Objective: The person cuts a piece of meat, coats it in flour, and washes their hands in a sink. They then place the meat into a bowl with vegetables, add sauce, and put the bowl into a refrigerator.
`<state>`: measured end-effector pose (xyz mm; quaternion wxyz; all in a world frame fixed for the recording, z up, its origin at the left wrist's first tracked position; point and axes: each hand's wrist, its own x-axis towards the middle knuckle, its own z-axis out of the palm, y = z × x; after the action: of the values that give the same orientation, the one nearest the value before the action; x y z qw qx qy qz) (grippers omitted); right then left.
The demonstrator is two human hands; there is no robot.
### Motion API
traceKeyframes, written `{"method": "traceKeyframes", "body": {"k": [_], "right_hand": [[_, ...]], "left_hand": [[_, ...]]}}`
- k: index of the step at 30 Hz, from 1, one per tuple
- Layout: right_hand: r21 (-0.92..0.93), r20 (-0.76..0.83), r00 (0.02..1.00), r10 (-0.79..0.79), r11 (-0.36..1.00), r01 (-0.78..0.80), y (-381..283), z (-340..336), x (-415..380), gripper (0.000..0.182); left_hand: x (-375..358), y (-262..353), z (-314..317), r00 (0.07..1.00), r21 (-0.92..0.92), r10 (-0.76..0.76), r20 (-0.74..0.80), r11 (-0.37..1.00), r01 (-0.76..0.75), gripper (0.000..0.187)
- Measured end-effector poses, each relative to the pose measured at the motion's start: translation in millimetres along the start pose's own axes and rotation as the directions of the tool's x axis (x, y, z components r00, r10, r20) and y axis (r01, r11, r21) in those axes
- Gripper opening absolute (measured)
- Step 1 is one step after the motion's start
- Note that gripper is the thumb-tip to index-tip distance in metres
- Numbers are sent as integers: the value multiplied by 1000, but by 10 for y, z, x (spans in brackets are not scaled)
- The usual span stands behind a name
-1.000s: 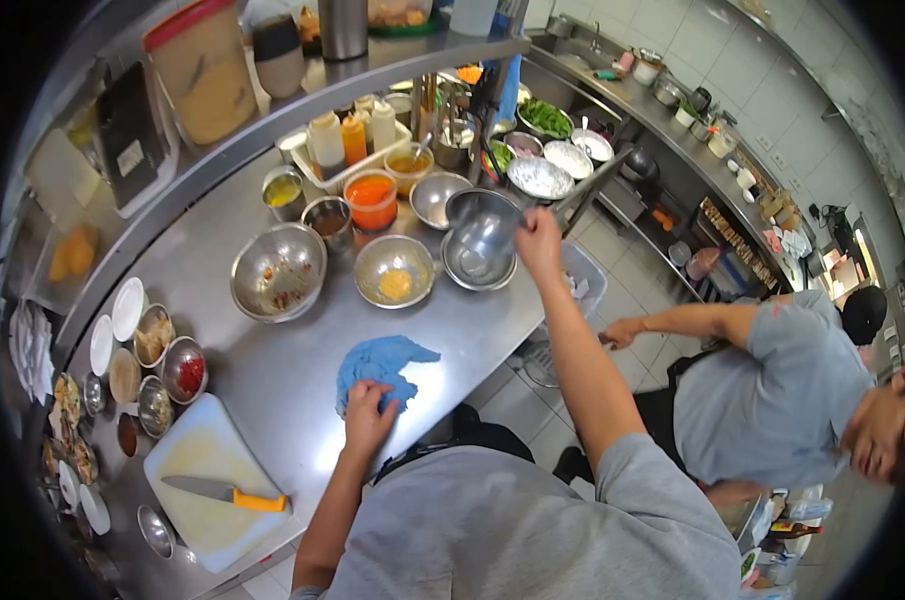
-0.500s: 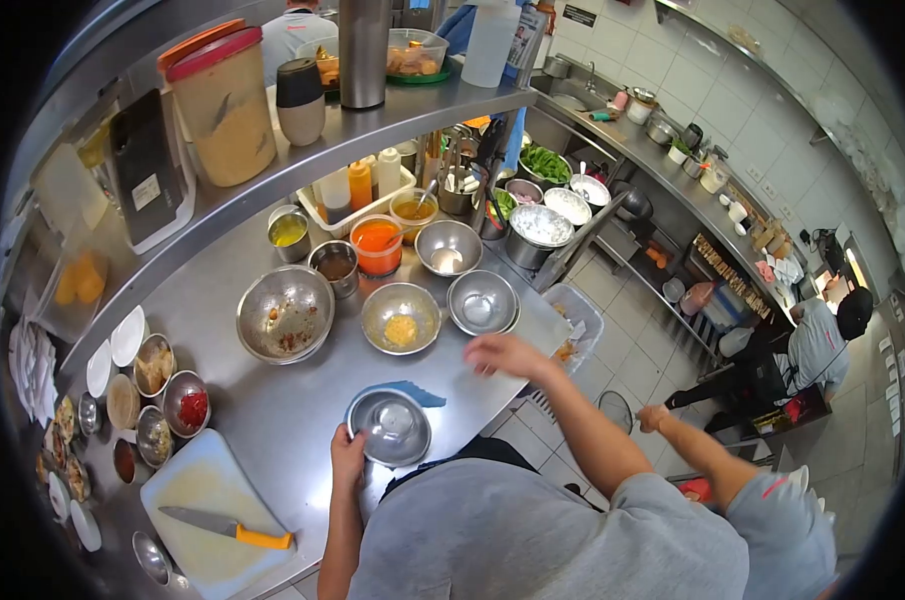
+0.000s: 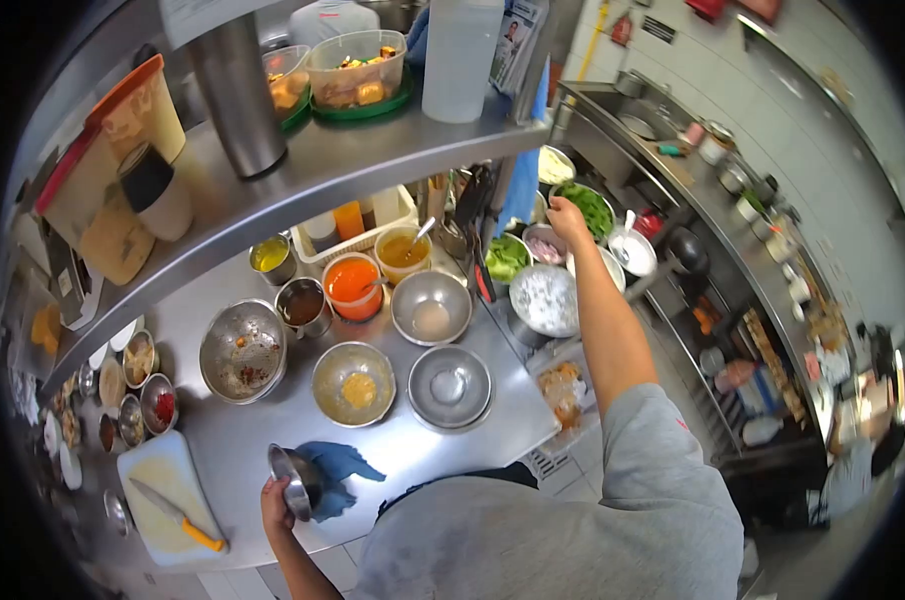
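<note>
My left hand (image 3: pixel 279 503) grips the rim of a small steel bowl (image 3: pixel 299 480), tilted on its side just above the counter beside a blue cloth (image 3: pixel 341 475). My right hand (image 3: pixel 570 220) is stretched far forward, at the near left edge of a container of green leaves (image 3: pixel 591 212). Its fingers are small and partly turned away, so whether they hold anything does not show. Close by it stand a bowl of chopped purple onion (image 3: pixel 545 246) and a container of lighter green leaves (image 3: pixel 506 258).
Steel bowls, one with yellow crumbs (image 3: pixel 357 388), stand on the counter near a tub of orange sauce (image 3: pixel 352 285). A knife (image 3: pixel 181 516) lies on a cutting board (image 3: pixel 155 470) at left. An overhead shelf (image 3: pixel 373 150) crosses the view. A person (image 3: pixel 853 480) is at far right.
My right hand has moved from above the counter forward to the leaf container. My left hand has tipped the small bowl onto its side, off the cloth. The view has shifted.
</note>
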<state>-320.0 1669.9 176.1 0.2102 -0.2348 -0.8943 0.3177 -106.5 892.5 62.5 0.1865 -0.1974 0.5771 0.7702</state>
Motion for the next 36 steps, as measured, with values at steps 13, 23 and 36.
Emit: {"method": "traceKeyframes", "body": {"k": [13, 23, 36], "right_hand": [[-362, 512, 851, -121, 868, 340, 853, 1757, 1712, 45], [-355, 532, 846, -32, 899, 258, 863, 1870, 1757, 46], [260, 594, 804, -36, 954, -150, 1474, 1901, 2084, 47]], "left_hand": [[-943, -1015, 1842, 826, -303, -17, -564, 934, -189, 48], [-529, -1402, 2050, 728, 54, 126, -674, 991, -121, 40], [-564, -1495, 1935, 760, 86, 224, -610, 972, -218, 34]]}}
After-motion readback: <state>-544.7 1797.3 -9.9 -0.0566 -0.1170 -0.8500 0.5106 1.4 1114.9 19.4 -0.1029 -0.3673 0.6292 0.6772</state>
